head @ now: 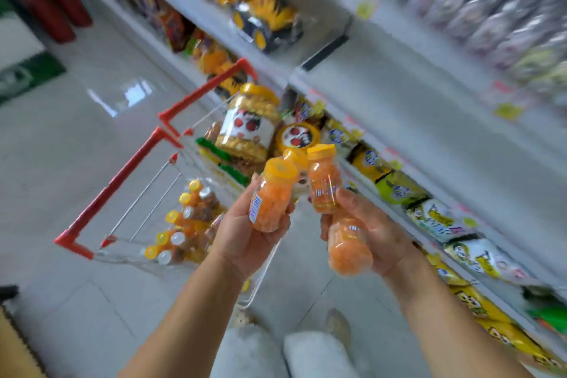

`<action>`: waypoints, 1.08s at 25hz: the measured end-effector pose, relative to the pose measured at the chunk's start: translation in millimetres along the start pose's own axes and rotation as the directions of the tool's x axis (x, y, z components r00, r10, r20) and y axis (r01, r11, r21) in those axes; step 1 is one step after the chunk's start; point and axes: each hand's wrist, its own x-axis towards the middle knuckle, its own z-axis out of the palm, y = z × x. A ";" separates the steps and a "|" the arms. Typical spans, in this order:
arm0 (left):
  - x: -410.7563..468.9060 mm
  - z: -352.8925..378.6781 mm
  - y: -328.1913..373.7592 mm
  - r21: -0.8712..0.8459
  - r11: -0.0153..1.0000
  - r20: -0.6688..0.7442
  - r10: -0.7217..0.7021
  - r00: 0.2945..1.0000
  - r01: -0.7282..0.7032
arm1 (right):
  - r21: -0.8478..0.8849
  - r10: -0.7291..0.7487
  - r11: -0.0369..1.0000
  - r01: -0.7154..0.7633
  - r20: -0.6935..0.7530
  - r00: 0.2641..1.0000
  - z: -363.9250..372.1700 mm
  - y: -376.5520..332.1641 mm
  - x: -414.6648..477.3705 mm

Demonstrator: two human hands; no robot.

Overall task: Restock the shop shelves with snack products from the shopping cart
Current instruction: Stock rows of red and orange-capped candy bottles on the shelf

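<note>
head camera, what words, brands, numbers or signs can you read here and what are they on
Nothing reads clearly; the frame is motion-blurred.
Barcode sticker on the left bottle, gripped by the left hand: digits too small.
White characters on the upper right bottle, gripped by the right hand: blurred.
Big jar label: pictures, no legible words.
Shelf tags: blurred.
Snack bags: print blurred.

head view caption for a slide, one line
Left hand and right hand grip orange candy bottles by the shopping cart beside snack shelves.
</note>
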 end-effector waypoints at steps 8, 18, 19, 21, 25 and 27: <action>-44.2 176.0 -106.2 0.111 0.992 0.183 -0.084 0.980 0.064 | -0.190 -0.305 0.942 0.277 -0.136 0.943 -117.4 -74.1 -155.1; -51.6 306.2 -218.1 0.186 0.976 0.317 -0.166 0.934 0.111 | -0.481 -0.562 0.808 0.341 -0.454 0.692 -284.4 -159.0 -268.1; -47.1 308.7 -217.9 0.187 0.977 0.312 -0.158 0.937 0.103 | -0.587 -0.612 0.760 0.278 -0.501 0.613 -303.6 -175.8 -270.1; -38.2 310.8 -214.4 0.198 0.975 0.310 -0.156 0.938 0.096 | -0.741 -0.665 0.667 0.079 -0.544 0.512 -340.7 -206.9 -267.2; -24.4 316.3 -203.5 0.253 0.962 0.306 -0.177 0.935 0.100 | -0.816 -0.603 0.528 -0.235 -0.554 0.574 -386.1 -238.0 -238.4; -18.8 319.8 -198.0 0.277 0.957 0.309 -0.174 0.935 0.087 | -0.821 -0.566 0.500 -0.274 -0.549 0.615 -385.4 -238.9 -225.7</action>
